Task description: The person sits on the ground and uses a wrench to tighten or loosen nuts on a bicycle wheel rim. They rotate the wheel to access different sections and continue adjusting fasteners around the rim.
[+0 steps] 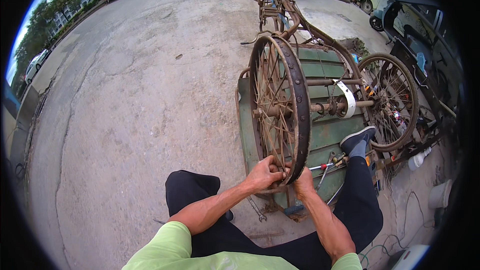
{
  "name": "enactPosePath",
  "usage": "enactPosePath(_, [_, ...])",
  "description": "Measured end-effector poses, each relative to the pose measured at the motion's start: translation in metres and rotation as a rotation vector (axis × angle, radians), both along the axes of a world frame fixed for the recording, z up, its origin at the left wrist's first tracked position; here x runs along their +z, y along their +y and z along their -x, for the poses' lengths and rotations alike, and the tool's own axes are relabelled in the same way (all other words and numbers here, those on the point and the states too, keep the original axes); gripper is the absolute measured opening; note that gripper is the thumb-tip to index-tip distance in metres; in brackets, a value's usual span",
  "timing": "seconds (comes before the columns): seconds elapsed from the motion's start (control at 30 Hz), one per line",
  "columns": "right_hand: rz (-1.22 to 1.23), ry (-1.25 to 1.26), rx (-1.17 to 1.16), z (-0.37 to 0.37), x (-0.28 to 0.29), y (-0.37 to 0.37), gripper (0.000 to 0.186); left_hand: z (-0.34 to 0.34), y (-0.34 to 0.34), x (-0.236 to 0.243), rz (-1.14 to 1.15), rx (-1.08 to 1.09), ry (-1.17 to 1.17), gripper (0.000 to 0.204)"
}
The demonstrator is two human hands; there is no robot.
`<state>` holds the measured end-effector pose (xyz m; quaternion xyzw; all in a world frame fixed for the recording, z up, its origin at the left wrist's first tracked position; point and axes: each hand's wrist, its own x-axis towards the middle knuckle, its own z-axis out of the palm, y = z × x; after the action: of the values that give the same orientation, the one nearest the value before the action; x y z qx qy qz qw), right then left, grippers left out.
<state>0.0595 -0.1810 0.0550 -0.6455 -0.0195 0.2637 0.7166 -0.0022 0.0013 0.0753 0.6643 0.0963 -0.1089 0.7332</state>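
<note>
An upright rusty spoked wheel (pixel 300 95), its dark rim studded, is mounted on an upside-down cargo tricycle with a green slatted bed (pixel 325 125). My left hand (pixel 267 175) is closed among the spokes at the bottom of this wheel; what its fingers pinch is too small to make out. My right hand (pixel 303 184) grips the rim from the other side, its fingertips partly hidden. Beside them on the bed lie a red-and-silver tool (pixel 325 166) and some other tools. A wrench (pixel 257 211) lies just below the wheel, left of my hands.
The second rear wheel (pixel 410 120) stands at right, near my outstretched foot (pixel 357 137). A white bucket (pixel 439 195), cables, a teal scooter (pixel 390 17) and dark clutter line the right side. Concrete pavement (pixel 125 95) stretches left toward a parked white car (pixel 35 67).
</note>
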Motion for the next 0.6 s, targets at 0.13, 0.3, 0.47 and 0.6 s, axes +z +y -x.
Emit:
enactPosePath(0.13, [-0.002, 0.051, 0.026, 0.002, 0.012, 0.000, 0.023, 0.003, -0.001, 0.005, -0.027, 0.007, -0.026, 0.029])
enactPosePath(0.3, [0.080, 0.040, 0.044, 0.001, 0.012, -0.006, 0.023, 0.005, -0.007, 0.004, -0.088, 0.042, -0.047, 0.028])
enactPosePath(0.47, [0.070, -0.045, 0.018, 0.004, 0.018, -0.002, 0.022, 0.005, -0.009, 0.012, -0.098, 0.054, -0.006, 0.030])
enactPosePath(0.6, [0.014, 0.001, -0.033, 0.002, 0.001, -0.009, 0.023, 0.008, -0.011, 0.008, -0.175, 0.048, -0.100, 0.032])
